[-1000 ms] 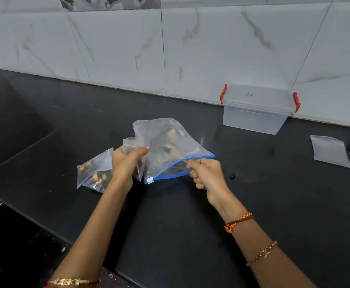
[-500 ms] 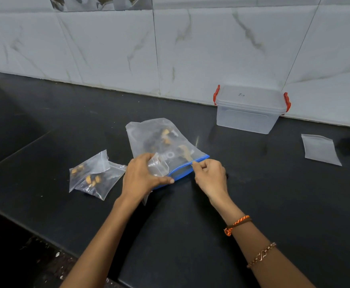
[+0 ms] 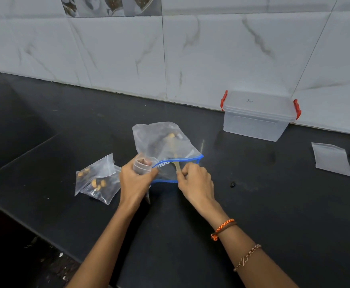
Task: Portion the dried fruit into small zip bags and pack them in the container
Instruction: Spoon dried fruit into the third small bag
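Observation:
A large clear zip bag (image 3: 165, 142) with a blue mouth lies on the black counter, dried fruit showing inside. My left hand (image 3: 134, 181) grips a small empty zip bag (image 3: 143, 166), holding its mouth open beside the blue rim. My right hand (image 3: 194, 181) grips a wooden spoon handle (image 3: 177, 166) that reaches into the large bag; the spoon's bowl is hidden. Two filled small bags (image 3: 97, 179) lie to the left. A clear lidded container (image 3: 257, 117) with red clips stands against the wall.
An empty small zip bag (image 3: 332, 159) lies flat at the right. One dark fruit piece (image 3: 232, 184) sits loose on the counter (image 3: 273, 204). The counter's front edge runs diagonally at lower left, and a tiled wall closes the back.
The large bag's blue mouth has opened wider. My left hand has raised the small bag upright with its mouth open. My right hand now holds the spoon handle inside the large bag.

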`<action>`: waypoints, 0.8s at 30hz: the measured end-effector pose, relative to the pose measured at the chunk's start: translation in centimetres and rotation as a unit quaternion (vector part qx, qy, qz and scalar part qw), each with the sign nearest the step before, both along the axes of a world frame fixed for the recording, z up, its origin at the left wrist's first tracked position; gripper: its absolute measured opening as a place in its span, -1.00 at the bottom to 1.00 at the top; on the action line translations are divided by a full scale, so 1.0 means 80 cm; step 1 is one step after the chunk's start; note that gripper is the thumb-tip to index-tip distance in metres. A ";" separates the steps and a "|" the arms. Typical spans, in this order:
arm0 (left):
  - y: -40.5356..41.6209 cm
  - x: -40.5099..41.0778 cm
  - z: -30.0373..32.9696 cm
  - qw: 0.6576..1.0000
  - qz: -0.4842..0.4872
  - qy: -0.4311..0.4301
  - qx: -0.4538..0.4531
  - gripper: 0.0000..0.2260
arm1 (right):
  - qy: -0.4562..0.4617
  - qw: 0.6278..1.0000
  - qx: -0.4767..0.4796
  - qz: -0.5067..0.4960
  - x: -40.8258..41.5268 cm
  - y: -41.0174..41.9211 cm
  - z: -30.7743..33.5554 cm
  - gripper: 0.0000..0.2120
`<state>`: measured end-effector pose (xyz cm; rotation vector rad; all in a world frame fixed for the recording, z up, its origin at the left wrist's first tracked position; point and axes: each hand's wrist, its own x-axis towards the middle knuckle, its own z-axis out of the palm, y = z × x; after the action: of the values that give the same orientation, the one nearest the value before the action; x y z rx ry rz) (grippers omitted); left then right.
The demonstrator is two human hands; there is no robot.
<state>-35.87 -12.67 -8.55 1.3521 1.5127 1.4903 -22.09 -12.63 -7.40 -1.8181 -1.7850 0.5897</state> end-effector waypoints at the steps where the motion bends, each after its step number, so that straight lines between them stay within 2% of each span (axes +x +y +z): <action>1: -0.001 0.000 0.002 1.000 -0.007 -0.015 0.008 -0.90 | -0.003 1.000 -0.004 0.013 -0.006 -0.002 0.001 -0.80; 4: -0.003 0.005 0.009 0.998 -0.030 -0.038 0.029 -0.82 | 0.040 0.998 -0.018 0.046 -0.025 -0.004 0.001 -0.80; 6: -0.004 0.006 0.010 0.997 -0.038 -0.055 0.031 -0.71 | 0.142 0.988 -0.051 0.037 -0.032 -0.003 0.000 -0.75; 9: -0.002 0.000 0.009 0.998 -0.028 -0.052 0.035 -0.81 | 0.377 0.914 -0.152 -0.011 -0.030 -0.005 0.003 -0.76; 11: -0.001 -0.005 0.008 0.998 -0.018 -0.053 0.033 -0.78 | 0.435 0.882 -0.179 -0.029 -0.024 -0.007 0.004 -0.78; 15: 0.000 -0.007 0.010 0.999 -0.007 -0.034 0.021 -0.86 | 0.456 0.870 -0.184 -0.034 -0.013 -0.011 0.010 -0.81; 21: 0.004 -0.008 0.012 1.000 0.027 -0.015 0.001 -0.88 | 0.433 0.885 -0.166 -0.037 0.010 -0.019 0.016 -0.82; 24: 0.003 -0.005 0.015 0.999 0.028 -0.021 -0.002 -0.81 | 0.417 0.894 -0.156 -0.045 0.022 -0.023 0.018 -0.81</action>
<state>-36.28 -12.43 -7.34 1.2791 1.5380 1.5403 -20.32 -14.45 -5.99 -1.4582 -1.0469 1.4225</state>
